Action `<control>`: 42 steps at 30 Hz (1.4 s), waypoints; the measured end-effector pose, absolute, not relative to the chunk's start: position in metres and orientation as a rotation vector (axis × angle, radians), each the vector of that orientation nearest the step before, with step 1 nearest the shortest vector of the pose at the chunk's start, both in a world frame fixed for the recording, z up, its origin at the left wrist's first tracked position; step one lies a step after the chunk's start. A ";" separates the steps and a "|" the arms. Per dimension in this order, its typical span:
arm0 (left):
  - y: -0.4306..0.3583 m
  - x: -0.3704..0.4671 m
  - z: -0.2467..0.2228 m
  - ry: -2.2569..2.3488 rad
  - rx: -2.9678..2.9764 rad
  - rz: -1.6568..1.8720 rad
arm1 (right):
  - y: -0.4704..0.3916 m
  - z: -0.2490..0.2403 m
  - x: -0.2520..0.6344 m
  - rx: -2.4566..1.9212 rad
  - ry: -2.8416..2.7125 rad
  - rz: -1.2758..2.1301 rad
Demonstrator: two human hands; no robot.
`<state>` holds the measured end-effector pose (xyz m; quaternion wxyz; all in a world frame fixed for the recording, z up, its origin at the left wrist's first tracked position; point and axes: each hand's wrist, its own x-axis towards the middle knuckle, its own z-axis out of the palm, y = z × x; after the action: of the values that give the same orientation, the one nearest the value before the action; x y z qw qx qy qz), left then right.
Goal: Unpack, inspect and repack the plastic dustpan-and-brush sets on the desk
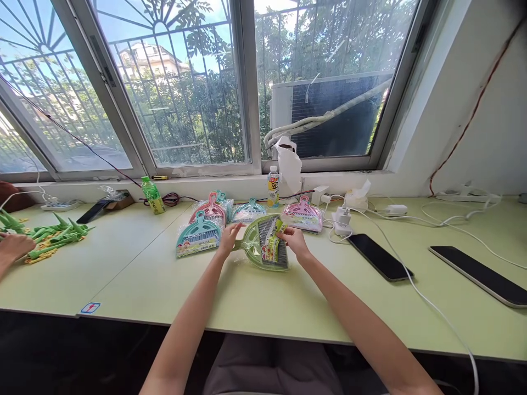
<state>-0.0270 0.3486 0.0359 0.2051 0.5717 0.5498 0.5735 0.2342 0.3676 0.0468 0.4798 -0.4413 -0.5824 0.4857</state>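
Observation:
A green dustpan-and-brush set (251, 248) lies tilted on the table in front of me. My left hand (229, 240) is closed around its handle end. With its fingers pinched, my right hand (293, 241) grips the top of a printed label (270, 248), which lies over the grey brush bristles (282, 255). Whether the label is attached to the set I cannot tell. Wrapped sets surround it: a teal dustpan set (199, 237) to the left, a red one (209, 210) behind that, a blue one (248, 210) at the back and a pink one (303, 215) to the right.
White chargers and cables (341, 220), a black phone (381, 257) and a tablet-like device (477, 274) lie on the right. A green bottle (152, 195) and a yellow-labelled bottle (273, 187) stand near the window. At far left, another person's hand (15, 247) is by green pieces (61, 236).

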 end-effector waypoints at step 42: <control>0.328 0.038 0.031 1.316 0.950 1.664 | 0.390 0.048 0.270 -1.145 -1.707 1.456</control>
<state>0.0378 0.3284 0.0306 0.3973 0.3750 0.5195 0.6569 0.2699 0.3899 0.0485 0.3062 -0.4327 -0.6452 0.5503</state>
